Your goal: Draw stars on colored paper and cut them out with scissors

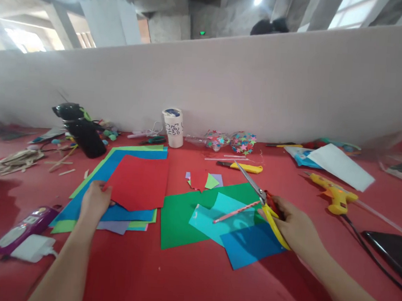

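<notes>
Left hand (96, 201) pinches 1 red sheet (139, 182) by its left edge; it lies left of center, atop the paper stack (126, 215). Right hand (291, 222) is closed on 1 pair of scissors (263, 195), blades pointing far left, plus 1 pink stick (236, 212).

Room: red table (135, 275) shows between my forearms, near side. White partition (261, 85) bounds the far side. Blue sheet's (249, 244) near corner overhangs the green sheet's (181, 228) near edge.

Counts: 1 cup (173, 130), 2 star balls (243, 143) far; 1 glue gun (338, 197) right.
</notes>
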`<state>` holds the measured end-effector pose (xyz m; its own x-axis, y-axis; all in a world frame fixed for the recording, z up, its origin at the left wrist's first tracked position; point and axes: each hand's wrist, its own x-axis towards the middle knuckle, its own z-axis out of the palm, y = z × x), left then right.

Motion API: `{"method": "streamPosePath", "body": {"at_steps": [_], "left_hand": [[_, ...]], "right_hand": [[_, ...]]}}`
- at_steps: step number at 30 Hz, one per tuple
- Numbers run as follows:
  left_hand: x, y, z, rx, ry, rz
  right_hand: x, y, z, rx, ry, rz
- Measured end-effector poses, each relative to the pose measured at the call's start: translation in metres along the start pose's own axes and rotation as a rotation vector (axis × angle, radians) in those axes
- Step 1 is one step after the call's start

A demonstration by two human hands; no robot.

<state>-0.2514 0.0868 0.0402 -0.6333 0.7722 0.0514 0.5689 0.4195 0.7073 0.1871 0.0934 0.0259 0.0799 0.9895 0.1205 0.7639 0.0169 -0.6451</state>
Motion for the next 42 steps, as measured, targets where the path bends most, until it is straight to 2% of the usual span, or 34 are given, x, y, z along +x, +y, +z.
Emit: {"method": "streamPosePath", "body": {"at_steps": [4, 6, 9, 11, 12, 13, 14, 16, 18, 22, 26, 32, 37, 40, 42], "left_hand": [[-0.005, 0.007, -0.006, 0.18, 0.157, 0.14], [-0.016, 0.019, -0.002, 0.204, 0.138, 0.26], [-0.051, 0.046, 0.017, 0.166, -0.09, 0.452], [-0.086, 0.065, 0.037, 0.145, -0.33, 0.615], [-0.104, 0.073, 0.049, 0.177, -0.494, 0.783], [-0.122, 0.081, 0.06, 0.224, -0.604, 0.943], [-0.139, 0.086, 0.071, 0.283, -0.687, 1.07], [-0.165, 0.093, 0.092, 0.363, -0.716, 1.25], [-0.179, 0.094, 0.109, 0.391, -0.681, 1.368], [-0.186, 0.085, 0.128, 0.46, -0.628, 1.408], [-0.189, 0.074, 0.129, 0.483, -0.516, 1.461], [-0.197, 0.063, 0.128, 0.493, -0.22, 1.536], [-0.2, 0.062, 0.121, 0.533, -0.187, 1.508], [-0.202, 0.065, 0.116, 0.532, -0.19, 1.519], [-0.203, 0.067, 0.114, 0.525, -0.178, 1.518]], "right_hand": [[0.004, 0.008, 0.005, -0.087, -0.002, -0.01], [0.006, 0.011, 0.005, -0.121, -0.008, -0.024], [0.01, 0.014, -0.001, -0.185, 0.009, -0.054], [0.013, 0.016, -0.008, -0.254, 0.029, -0.046], [0.015, 0.018, -0.012, -0.291, 0.043, -0.035], [0.017, 0.021, -0.016, -0.33, 0.058, -0.027], [0.019, 0.024, -0.019, -0.368, 0.075, -0.023], [0.023, 0.033, -0.023, -0.437, 0.1, -0.026], [0.026, 0.043, -0.025, -0.495, 0.104, -0.036], [0.031, 0.059, -0.024, -0.571, 0.098, -0.054], [0.033, 0.065, -0.024, -0.613, 0.055, -0.062], [0.034, 0.073, -0.029, -0.61, -0.006, -0.084], [0.03, 0.068, -0.033, -0.669, 0.047, -0.151], [0.023, 0.045, -0.02, -0.662, 0.105, -0.269], [0.017, 0.024, -0.004, -0.551, 0.044, -0.561]]}}
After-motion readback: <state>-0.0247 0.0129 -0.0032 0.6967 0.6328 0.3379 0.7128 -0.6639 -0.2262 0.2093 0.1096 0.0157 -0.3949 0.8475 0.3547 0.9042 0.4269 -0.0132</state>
